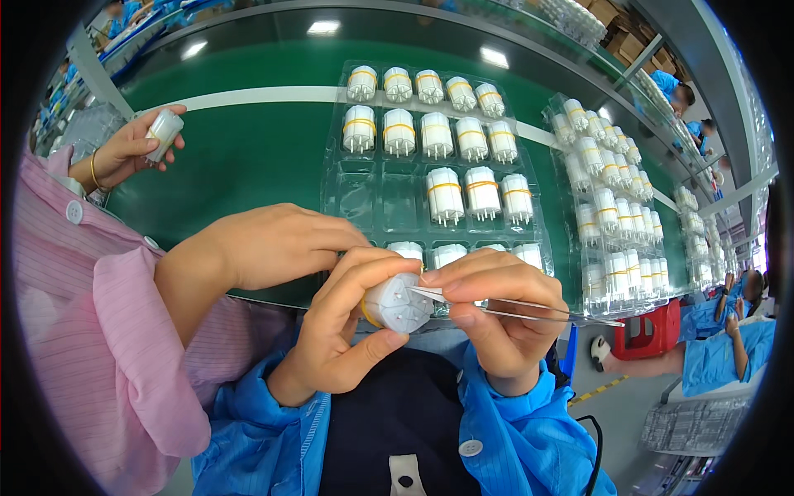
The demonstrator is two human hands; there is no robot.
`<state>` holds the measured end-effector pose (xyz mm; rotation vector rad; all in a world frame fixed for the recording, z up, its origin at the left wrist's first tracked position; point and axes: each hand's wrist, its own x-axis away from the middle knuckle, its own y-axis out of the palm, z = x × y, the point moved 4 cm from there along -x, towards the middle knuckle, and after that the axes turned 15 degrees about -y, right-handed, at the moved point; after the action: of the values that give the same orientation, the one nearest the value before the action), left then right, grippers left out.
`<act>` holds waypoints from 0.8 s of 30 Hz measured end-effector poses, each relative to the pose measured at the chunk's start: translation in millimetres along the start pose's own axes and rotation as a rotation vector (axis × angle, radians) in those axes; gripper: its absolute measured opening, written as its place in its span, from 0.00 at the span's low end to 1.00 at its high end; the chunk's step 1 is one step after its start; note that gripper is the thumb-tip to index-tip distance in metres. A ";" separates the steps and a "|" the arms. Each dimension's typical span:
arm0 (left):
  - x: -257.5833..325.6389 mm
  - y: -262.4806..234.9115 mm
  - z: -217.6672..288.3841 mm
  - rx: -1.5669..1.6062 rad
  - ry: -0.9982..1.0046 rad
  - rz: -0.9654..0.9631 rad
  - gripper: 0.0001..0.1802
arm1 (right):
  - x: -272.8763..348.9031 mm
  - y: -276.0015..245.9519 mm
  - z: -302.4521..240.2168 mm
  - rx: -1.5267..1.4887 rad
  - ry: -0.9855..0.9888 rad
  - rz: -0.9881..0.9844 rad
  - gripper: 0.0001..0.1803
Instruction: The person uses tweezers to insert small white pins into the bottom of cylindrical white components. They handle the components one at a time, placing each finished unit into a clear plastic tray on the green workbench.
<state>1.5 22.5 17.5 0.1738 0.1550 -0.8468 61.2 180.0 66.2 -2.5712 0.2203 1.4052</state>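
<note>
My left hand point(335, 335) is closed around a white cylindrical part point(399, 302) with a yellow band, its pinned end face turned up toward me. In my right hand point(506, 318) I pinch thin metal tweezers point(529, 309), and their tip touches that end face. Both hands hover just in front of the near edge of a clear plastic tray point(364, 194) that holds several matching white parts point(445, 194) standing in rows.
A co-worker in a pink sleeve point(91, 331) stands at my left; one hand point(273, 244) reaches over next to my left hand, the other point(124, 153) holds a white part point(163, 132). A second filled tray point(612, 207) lies to the right on the green belt point(248, 157). People in blue work at the far right.
</note>
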 end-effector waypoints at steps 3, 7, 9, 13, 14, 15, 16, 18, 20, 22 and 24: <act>-0.3 0.1 0.6 -0.022 0.019 -0.005 0.28 | 2.7 0.9 -0.2 -0.027 0.040 0.075 0.09; -0.7 0.4 1.4 -0.035 0.050 -0.008 0.28 | 5.7 0.1 -2.0 -0.025 0.103 0.129 0.08; -0.6 1.0 1.7 -0.044 0.050 0.009 0.28 | 6.0 -0.9 -2.2 -0.006 0.129 0.121 0.08; -1.0 2.9 5.9 -0.133 0.070 0.071 0.28 | -0.3 -0.5 -2.9 0.064 0.058 0.058 0.08; -1.0 2.9 7.4 -0.167 0.080 0.091 0.28 | -3.7 -0.1 -4.2 0.095 0.032 0.018 0.08; -0.8 2.5 8.7 -0.236 0.089 0.108 0.28 | -6.9 0.5 -5.8 0.126 0.006 -0.021 0.08; -0.5 1.4 9.9 -0.306 0.098 0.126 0.28 | -9.6 1.1 -7.3 0.155 -0.015 -0.052 0.08; -1.6 1.6 10.2 -0.379 0.123 0.151 0.28 | -13.9 2.2 -10.4 0.216 -0.057 -0.115 0.08; -2.4 2.5 8.4 -0.394 0.126 0.188 0.28 | -17.1 3.2 -11.0 0.264 -0.050 -0.194 0.08; -2.5 2.6 7.3 -0.364 0.132 0.220 0.28 | -15.8 -1.4 -8.3 0.195 0.010 -0.177 0.08; -3.7 3.3 12.4 -0.340 0.196 0.223 0.28 | -10.4 -10.7 -0.4 0.009 0.118 -0.063 0.10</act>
<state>2.3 24.7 30.7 -0.0459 0.4519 -0.5695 58.4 190.7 76.2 -2.6318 0.1615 1.2303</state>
